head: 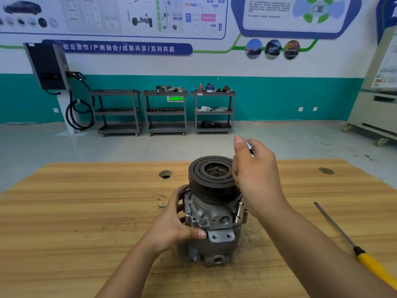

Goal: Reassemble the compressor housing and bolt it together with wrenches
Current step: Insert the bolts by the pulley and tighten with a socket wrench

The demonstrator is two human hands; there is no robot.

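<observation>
**Grey cast-metal compressor housing point(211, 214) standing on end on the pale wooden table point(86, 211), steadied by one hand while the other brings up a fastener or tool.**

The housing's long axis is vertical, with the dark ribbed round pulley point(211, 175) uppermost, and it lies straight ahead between the two hands. The left hand point(174, 224) grips its left flank, fingers curled round the far side and thumb pressed on the front flange. The right hand point(255, 175) is just beside the pulley's right rim and pinches a slim bright metal piece point(250, 148); whether this is a bolt or a tool cannot be told. A bright upright bolt point(239, 208) sits on the housing's right flank, directly below the right hand, which is judged the nearer hand for the next fastening. A yellow-handled long tool point(369, 261) lies well apart to the right.
</observation>
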